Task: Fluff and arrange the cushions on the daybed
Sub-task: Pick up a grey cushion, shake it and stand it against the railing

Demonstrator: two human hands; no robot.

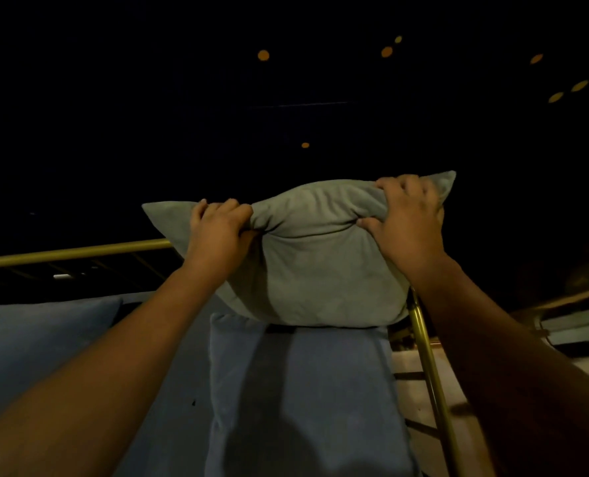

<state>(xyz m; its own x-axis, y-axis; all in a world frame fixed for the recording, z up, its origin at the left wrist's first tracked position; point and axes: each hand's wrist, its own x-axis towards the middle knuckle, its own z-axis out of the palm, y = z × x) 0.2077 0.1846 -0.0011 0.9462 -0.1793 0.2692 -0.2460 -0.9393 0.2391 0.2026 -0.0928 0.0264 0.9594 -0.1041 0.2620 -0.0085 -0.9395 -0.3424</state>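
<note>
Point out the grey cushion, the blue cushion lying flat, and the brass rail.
grey cushion (320,270), head view, middle of its front face.
blue cushion (303,390), head view, its top face.
brass rail (73,252), head view, back bar, left stretch.

Beyond both hands the background is near black, only small orange blurred lights (263,55) showing. The fingertips of the left hand (217,232) and right hand (403,218) are buried in the pale grey-green fabric cushion (320,263). Left of the left hand, the blue flat cushion (38,339) is cut by the picture's edge.
</note>
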